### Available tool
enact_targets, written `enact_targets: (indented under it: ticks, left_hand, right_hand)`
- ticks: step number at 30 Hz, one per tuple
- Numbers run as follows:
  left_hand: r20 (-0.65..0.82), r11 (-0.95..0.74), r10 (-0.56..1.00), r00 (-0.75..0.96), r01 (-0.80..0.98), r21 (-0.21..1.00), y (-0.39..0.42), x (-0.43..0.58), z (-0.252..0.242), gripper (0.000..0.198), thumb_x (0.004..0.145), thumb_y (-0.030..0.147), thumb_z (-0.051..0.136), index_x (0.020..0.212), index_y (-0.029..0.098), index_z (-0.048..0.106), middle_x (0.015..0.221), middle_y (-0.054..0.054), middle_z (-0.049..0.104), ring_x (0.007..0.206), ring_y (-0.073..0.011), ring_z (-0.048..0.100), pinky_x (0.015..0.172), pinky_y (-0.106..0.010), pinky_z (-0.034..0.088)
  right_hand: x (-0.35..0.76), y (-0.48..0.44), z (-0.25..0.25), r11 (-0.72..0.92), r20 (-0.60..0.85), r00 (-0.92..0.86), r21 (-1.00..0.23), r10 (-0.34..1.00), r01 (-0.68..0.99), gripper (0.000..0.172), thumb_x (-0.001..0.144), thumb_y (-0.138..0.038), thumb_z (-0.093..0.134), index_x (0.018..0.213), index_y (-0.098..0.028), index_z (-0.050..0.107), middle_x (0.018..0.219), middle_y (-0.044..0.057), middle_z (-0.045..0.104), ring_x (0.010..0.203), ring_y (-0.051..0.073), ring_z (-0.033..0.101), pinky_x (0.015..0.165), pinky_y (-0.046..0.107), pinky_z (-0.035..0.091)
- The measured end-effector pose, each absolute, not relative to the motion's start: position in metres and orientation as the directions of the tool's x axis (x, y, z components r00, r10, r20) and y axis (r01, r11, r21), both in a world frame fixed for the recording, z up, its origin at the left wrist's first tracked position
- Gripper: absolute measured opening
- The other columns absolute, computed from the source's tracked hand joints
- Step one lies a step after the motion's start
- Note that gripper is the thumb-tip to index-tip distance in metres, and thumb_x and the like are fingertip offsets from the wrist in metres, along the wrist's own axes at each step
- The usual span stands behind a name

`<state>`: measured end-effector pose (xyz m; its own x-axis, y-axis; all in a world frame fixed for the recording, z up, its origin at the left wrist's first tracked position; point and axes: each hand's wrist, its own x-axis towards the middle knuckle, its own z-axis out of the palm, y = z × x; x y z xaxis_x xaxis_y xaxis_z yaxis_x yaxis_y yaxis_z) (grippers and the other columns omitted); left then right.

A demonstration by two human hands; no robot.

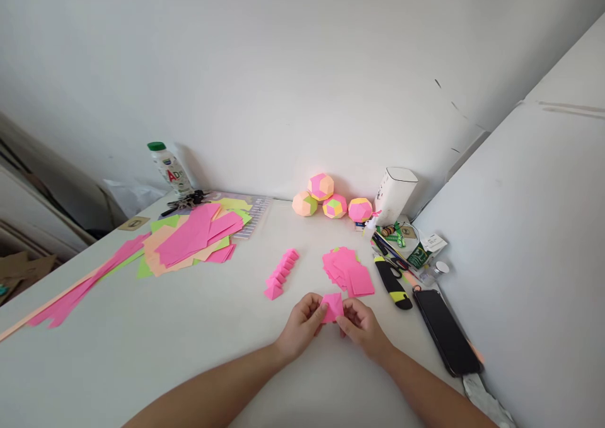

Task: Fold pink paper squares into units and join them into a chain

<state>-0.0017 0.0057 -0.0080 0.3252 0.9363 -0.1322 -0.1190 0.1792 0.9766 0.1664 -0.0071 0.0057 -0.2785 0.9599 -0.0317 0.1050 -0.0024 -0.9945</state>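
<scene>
Between my two hands is a small pink paper square (332, 307), which looks partly folded. My left hand (302, 324) pinches its left side, thumb on top. At its right edge the thumb and fingers of my right hand (363, 328) are closed on it too. Just beyond lies a loose pile of pink paper squares (348, 270), with a bit of green at its far edge. To the left of that pile, several folded pink paper pieces (282, 274) stand in a slanting row on the white table (227, 340).
Several multicoloured paper balls (321, 187) rest against the wall beside a white container (397, 195). A black-and-yellow cutter (393, 283) and a phone (447, 330) lie at the right. Coloured paper sheets (189, 236) cover a cutting mat (258, 217) at the left, near a bottle (170, 169).
</scene>
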Motion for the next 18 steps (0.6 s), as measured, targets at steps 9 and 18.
enact_targets:
  ticks: [9, 18]
  left_hand:
    - [-0.005, 0.025, 0.935, 0.354, -0.052, 0.998, 0.0068, -0.0055, -0.0021, 0.038, 0.085, 0.045, 0.048, 0.060, 0.016, 0.047, 0.066, 0.002, 0.046, 0.057, -0.0095, 0.041, 0.053, -0.022, 0.034]
    - [-0.092, 0.185, 0.901, 0.424, -0.184, 0.965, 0.0057, -0.0034, -0.0054, 0.030, 0.080, 0.040, 0.057, 0.097, 0.019, 0.045, 0.064, 0.005, 0.050, 0.051, -0.0077, 0.042, 0.051, -0.021, 0.035]
  right_hand:
    - [0.1692, -0.0051, 0.0014, -0.061, -0.083, -0.288, -0.994, 0.954, 0.086, 0.030, 0.082, -0.045, 0.057, 0.074, -0.016, 0.056, 0.059, -0.001, 0.059, 0.047, 0.010, 0.051, 0.048, 0.023, 0.041]
    - [0.1704, -0.0052, -0.0007, -0.048, -0.067, -0.301, -0.996, 0.951, 0.072, 0.027, 0.084, -0.042, 0.055, 0.078, -0.016, 0.059, 0.057, -0.002, 0.056, 0.049, 0.011, 0.051, 0.050, 0.023, 0.042]
